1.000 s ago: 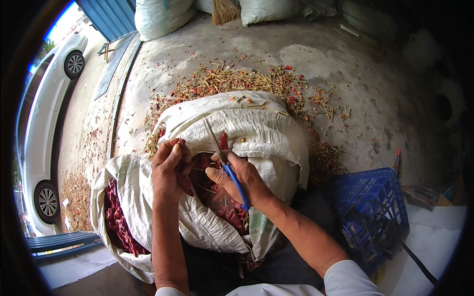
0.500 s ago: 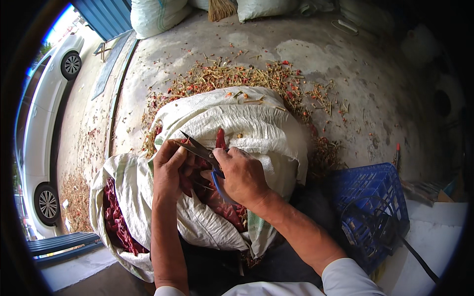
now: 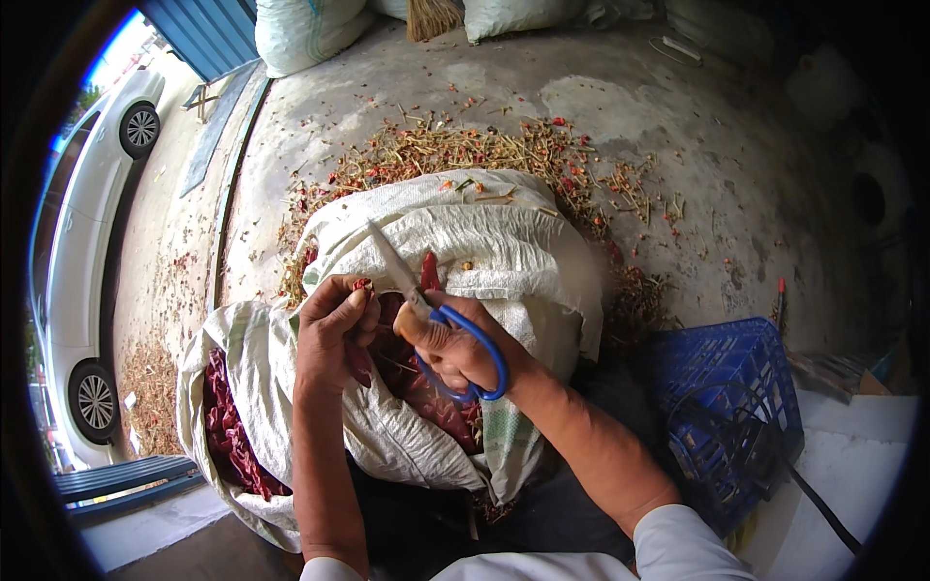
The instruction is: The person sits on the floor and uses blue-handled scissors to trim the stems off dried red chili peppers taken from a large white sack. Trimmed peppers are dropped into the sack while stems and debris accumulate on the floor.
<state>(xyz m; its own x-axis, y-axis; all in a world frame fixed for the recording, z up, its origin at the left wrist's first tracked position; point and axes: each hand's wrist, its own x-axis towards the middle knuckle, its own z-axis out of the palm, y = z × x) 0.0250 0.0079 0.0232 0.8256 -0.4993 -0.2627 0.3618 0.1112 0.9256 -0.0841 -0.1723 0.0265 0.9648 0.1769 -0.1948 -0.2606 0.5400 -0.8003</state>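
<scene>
My left hand is closed around a dried red chili, whose end pokes out below the fingers; a bit of red also shows at the fingertips. Blue-handled scissors are gripped in my right hand, their blades pointing up and away to the left, close to but apart from my left hand. Under both hands a white woven sack lies open with dried red chilies inside. One chili rests on the sack's cloth just beyond my right hand.
A second white sack of chilies stands at the left. Cut stems litter the concrete floor beyond the sack. A blue plastic crate with a dark cable stands at the right. Full white sacks and a broom are at the back; a white car is outside.
The scissors have turned in my right hand: their handles now swing out to the right and the blades stand steeper, drawn away from my left hand's fingertips. My left hand has barely moved.
</scene>
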